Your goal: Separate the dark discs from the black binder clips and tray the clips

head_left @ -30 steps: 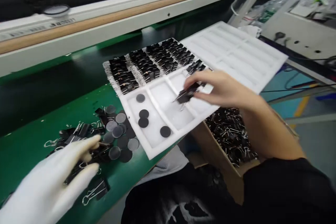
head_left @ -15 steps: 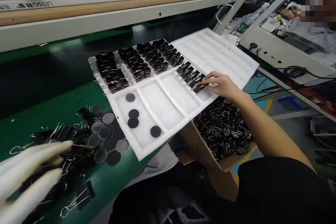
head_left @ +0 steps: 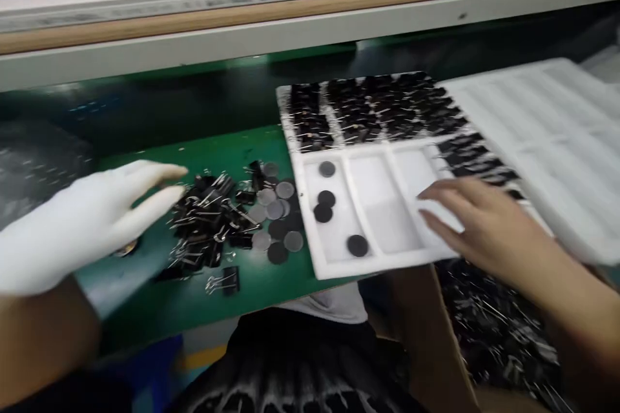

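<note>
My left hand (head_left: 92,219), in a white glove, is at the left edge of a pile of black binder clips (head_left: 206,213), thumb and finger apart with nothing between them. Beside the pile lie round discs (head_left: 285,190), some clear, some black. My bare right hand (head_left: 465,219) hovers over the white compartment tray (head_left: 339,268), its fingers apart and holding nothing. Rows of binder clips (head_left: 356,110) fill the tray's far compartments, and more clips (head_left: 469,155) lie in its near right one. Several discs (head_left: 357,245) rest in the near left compartment.
A second white tray (head_left: 542,103) touches the first on the right. Below the table edge, a cardboard box (head_left: 448,335) holds many loose clips. A shelf edge (head_left: 217,35) crosses the back. Clear plastic (head_left: 39,161) lies at left.
The view has swung left. My right hand has come away from the clips in the near right compartment and its fingers have opened. My left hand is now left of the pile.
</note>
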Demonstrator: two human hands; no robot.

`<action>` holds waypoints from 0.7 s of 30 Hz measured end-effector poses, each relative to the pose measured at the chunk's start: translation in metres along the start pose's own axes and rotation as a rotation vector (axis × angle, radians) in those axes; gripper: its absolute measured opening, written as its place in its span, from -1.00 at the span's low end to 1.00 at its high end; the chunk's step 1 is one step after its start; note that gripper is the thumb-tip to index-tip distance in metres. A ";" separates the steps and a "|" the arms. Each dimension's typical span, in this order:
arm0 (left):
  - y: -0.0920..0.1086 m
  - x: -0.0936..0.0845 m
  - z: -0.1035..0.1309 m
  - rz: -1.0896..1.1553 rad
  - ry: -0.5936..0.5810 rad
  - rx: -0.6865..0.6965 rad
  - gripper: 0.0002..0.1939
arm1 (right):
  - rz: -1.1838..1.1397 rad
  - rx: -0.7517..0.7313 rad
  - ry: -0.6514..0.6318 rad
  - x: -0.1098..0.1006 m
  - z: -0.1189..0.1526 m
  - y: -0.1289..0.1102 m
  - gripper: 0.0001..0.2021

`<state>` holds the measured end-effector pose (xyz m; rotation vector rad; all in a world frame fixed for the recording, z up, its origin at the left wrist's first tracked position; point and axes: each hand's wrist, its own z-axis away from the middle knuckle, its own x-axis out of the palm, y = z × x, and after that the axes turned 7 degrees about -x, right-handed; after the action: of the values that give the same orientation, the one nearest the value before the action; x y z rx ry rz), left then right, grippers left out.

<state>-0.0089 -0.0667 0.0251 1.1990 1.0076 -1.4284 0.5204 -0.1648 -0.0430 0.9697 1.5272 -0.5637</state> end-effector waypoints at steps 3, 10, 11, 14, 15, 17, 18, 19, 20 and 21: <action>0.002 -0.013 0.005 -0.057 -0.137 -0.139 -0.38 | -0.199 -0.267 0.036 0.029 -0.041 -0.039 -0.62; -0.056 0.013 0.028 -0.001 -0.165 -0.296 -0.37 | -0.313 -0.540 0.129 0.068 -0.096 -0.047 -0.72; -0.066 0.021 0.034 0.002 -0.193 -0.332 -0.34 | -0.348 -0.568 0.136 0.069 -0.099 -0.043 -0.72; -0.086 0.047 0.049 0.006 -0.298 -0.356 -0.12 | -0.483 -0.532 0.145 0.069 -0.100 -0.033 -0.68; -0.088 0.057 0.053 -0.003 -0.308 -0.344 -0.09 | -0.540 -0.479 0.139 0.069 -0.100 -0.030 -0.67; -0.091 0.076 0.057 -0.021 -0.266 -0.323 -0.20 | -0.639 -0.292 0.133 0.065 -0.101 -0.029 -0.71; -0.091 0.084 0.057 -0.019 -0.233 -0.317 -0.28 | -0.691 -0.167 0.123 0.062 -0.104 -0.031 -0.74; -0.092 0.091 0.056 -0.010 -0.200 -0.311 -0.34 | -0.759 -0.033 0.105 0.057 -0.109 -0.034 -0.75; -0.093 0.096 0.055 0.001 -0.168 -0.303 -0.38 | -0.843 0.096 0.081 0.051 -0.116 -0.039 -0.71; -0.093 0.098 0.053 0.009 -0.141 -0.293 -0.41 | -0.941 0.209 0.045 0.044 -0.125 -0.045 -0.65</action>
<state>-0.1132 -0.1181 -0.0623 0.8769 1.0687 -1.2864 0.4141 -0.0778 -0.0684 0.3523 1.9567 -1.3843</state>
